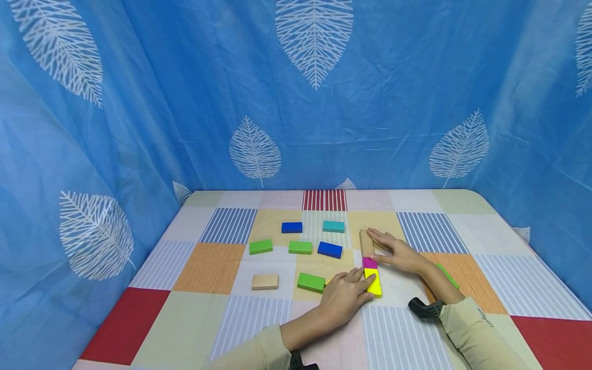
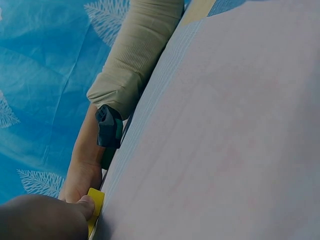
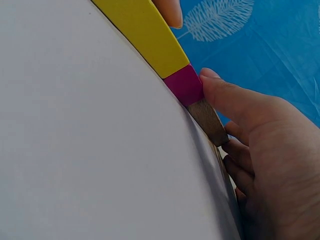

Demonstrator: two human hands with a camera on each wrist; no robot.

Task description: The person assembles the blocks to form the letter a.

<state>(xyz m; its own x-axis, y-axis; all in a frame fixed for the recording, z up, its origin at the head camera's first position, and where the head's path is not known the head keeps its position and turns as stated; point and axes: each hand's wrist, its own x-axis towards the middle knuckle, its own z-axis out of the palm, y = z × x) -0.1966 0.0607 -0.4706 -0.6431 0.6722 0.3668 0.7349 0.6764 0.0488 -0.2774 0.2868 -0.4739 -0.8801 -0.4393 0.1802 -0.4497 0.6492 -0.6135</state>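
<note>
Right of frame centre, the wooden block (image 1: 366, 247), magenta block (image 1: 369, 262) and yellow block (image 1: 376, 288) line up lengthwise, top to bottom, left hand (image 1: 342, 298) extended at yellow, right hand (image 1: 400, 254) spread along wood and magenta.

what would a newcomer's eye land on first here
A bright blue curtain with white leaf prints fills the background. Right of centre on the patchwork tablecloth, the left hand and right hand flank a row: yellow block, magenta block, plain wooden block. Green blocks lie scattered leftward.
</note>
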